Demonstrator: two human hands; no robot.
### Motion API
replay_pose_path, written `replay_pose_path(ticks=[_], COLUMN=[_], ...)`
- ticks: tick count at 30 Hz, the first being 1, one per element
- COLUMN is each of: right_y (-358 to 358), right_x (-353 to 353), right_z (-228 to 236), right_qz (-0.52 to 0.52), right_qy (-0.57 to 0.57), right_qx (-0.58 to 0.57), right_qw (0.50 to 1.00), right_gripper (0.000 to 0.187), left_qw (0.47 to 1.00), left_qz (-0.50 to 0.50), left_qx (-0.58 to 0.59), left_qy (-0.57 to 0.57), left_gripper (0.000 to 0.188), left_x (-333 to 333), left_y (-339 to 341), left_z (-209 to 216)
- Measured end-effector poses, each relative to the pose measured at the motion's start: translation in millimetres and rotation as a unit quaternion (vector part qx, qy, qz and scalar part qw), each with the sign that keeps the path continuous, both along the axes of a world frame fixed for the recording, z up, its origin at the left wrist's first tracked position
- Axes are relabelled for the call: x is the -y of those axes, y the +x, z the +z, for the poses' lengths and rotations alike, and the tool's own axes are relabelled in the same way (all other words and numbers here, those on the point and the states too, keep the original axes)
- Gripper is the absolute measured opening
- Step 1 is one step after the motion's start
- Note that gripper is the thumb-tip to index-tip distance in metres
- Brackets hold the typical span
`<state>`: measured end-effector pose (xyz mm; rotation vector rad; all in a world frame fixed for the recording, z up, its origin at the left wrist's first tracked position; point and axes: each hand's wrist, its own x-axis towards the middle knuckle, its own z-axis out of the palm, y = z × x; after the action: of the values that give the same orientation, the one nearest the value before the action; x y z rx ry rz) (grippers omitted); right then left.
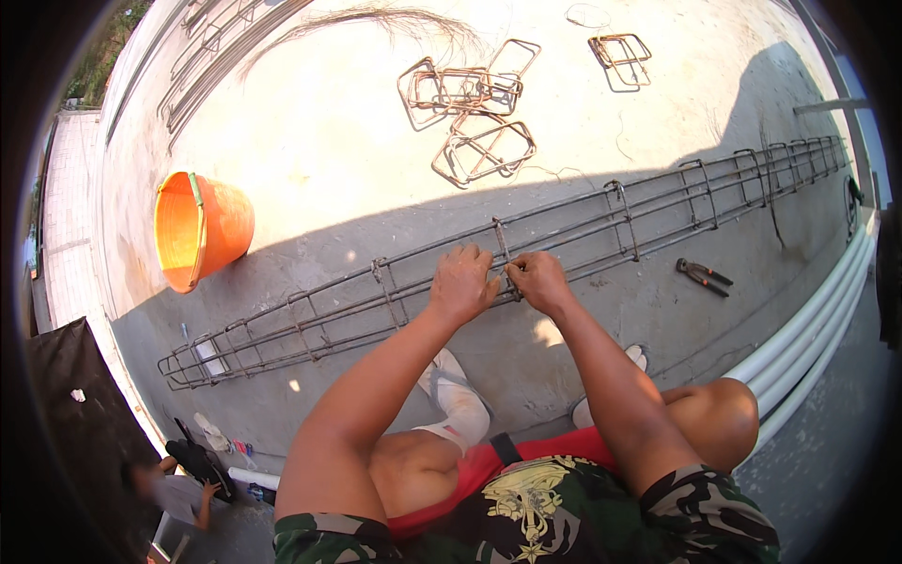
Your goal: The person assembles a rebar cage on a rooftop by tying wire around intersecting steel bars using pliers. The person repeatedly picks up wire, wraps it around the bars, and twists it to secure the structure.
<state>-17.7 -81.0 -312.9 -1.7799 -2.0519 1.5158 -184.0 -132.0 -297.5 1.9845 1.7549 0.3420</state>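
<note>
A long rebar cage (395,299) of steel bars and square stirrups lies across the floor in front of me. At a stirrup (501,242) near its middle, both my hands meet. My left hand (464,284) is over the bars with its fingers curled and closed. Close beside it, my right hand (539,282) pinches at the same joint. Whatever is between the fingertips is too small or hidden to make out. A pair of pincers (703,277) with orange-tipped handles rests on the floor to the right of the cage.
Loose stirrups (484,150) lie in a pile beyond the cage, with thin wire (395,17) behind. An orange bucket (225,226) is tipped at the left. White pipes (808,324) run along the right. Another person (183,498) is at the lower left.
</note>
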Motion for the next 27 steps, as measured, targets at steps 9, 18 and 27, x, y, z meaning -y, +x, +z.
replay_pose_path(ticks=[9,18,27], right_y=[-21.6,-20.9,-19.4], right_x=[16.5,20.9,21.9], right_z=[2.3,-4.5,-5.5], right_qz=[-0.026,-0.033,-0.036], right_qy=[0.101,0.173,0.180], right_qx=[0.093,0.082,0.072], right_qw=[0.990,0.981,0.980], right_gripper=[0.023,0.021,0.019], left_qw=[0.948,0.888,0.806], left_qz=[0.062,0.136,0.255], left_qx=[0.029,0.228,0.404], left_qy=[-0.310,-0.375,-0.350], left_gripper=[0.036,0.048,0.042], left_x=[-25.1,-31.6,-39.3], left_y=[0.9,-2.8,-3.0], left_z=[-30.9,-40.9,-22.5])
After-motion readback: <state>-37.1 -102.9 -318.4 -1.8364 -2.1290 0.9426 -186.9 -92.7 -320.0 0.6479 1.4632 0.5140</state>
